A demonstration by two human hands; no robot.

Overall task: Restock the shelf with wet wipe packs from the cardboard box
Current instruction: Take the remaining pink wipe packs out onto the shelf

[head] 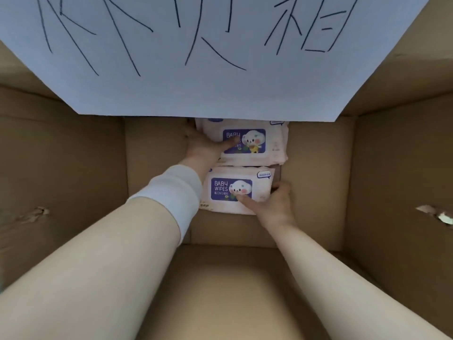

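Note:
I look down into a deep cardboard box [73, 168]. Two pale pink wet wipe packs with purple "BABY WIPES" labels lie on its bottom. The far pack [257, 143] sits at the back, partly under a sheet of paper. My left hand [206, 146] grips its left end, thumb across the label. The near pack [232, 190] lies just in front of it. My right hand [274, 204] grips the near pack's right end, thumb on top and fingers round the edge. More packs seem to lie beneath the far one.
A white paper sheet [196, 57] with handwritten dark strokes hangs over the box's far side and hides what lies behind. Brown box walls close in on all sides; torn handle holes show on the left wall [36, 213] and right wall [438, 215].

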